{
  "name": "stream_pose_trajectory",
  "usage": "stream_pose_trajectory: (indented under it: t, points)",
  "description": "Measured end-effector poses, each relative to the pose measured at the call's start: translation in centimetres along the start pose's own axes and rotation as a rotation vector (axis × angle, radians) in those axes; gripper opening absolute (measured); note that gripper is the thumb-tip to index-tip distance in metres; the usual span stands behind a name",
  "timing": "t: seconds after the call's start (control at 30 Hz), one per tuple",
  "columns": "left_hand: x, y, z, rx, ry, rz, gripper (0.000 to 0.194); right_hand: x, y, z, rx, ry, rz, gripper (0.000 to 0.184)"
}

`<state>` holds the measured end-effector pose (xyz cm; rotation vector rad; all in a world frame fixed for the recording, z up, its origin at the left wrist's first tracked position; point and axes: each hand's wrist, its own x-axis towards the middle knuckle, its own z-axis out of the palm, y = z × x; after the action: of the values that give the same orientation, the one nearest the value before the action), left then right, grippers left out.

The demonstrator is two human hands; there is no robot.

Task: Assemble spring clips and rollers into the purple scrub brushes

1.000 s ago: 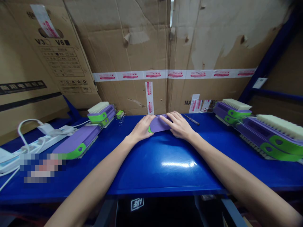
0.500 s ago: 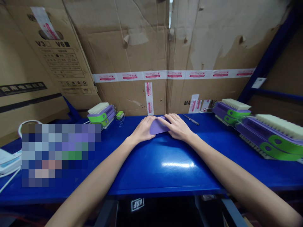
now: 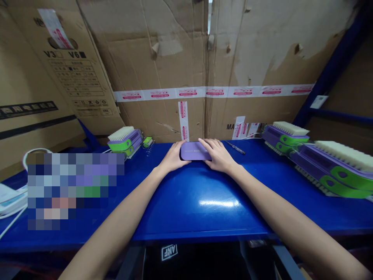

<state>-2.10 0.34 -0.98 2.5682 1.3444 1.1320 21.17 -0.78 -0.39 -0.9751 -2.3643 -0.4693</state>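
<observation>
We are gripping a purple casing [image 3: 194,151] between both hands on the blue bench [image 3: 204,202].

Our left hand [image 3: 174,157] and right hand [image 3: 219,155] are pressing its ends; faint lettering, probably a logo, is showing on top. Stacked brushes [image 3: 320,159] are sitting to the right.

The hands [image 3: 196,157] have apparently turned the purple casing [image 3: 195,151] broadside.

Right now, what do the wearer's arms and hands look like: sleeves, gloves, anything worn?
Both forearms are bare as far as the picture's lower edge: no sleeves show. The left hand and right hand are ungloved. No watch, ring, strap, cable or marking is visible on either.
</observation>
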Motion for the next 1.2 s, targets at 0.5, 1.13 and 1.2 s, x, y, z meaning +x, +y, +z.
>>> stream_pose_trajectory:
  t: [0.5, 1.13, 1.2]
  points:
    - [0.0, -0.1, 0.6, -0.244, 0.002, -0.138, 0.070, -0.3, 1.4, 0.5, 0.219, 0.037, 0.222, 0.081]
    - [0.3, -3.4, -2.9, 0.362, 0.037, -0.331, 0.028, -0.5, 2.1, 0.9, 0.175, 0.017, 0.305, 0.073]
    - [0.2, -3.7, -3.6, 0.469, 0.032, -0.362, 0.027, -0.6, 2.1, 0.9, 0.170, 0.011, 0.311, 0.073]
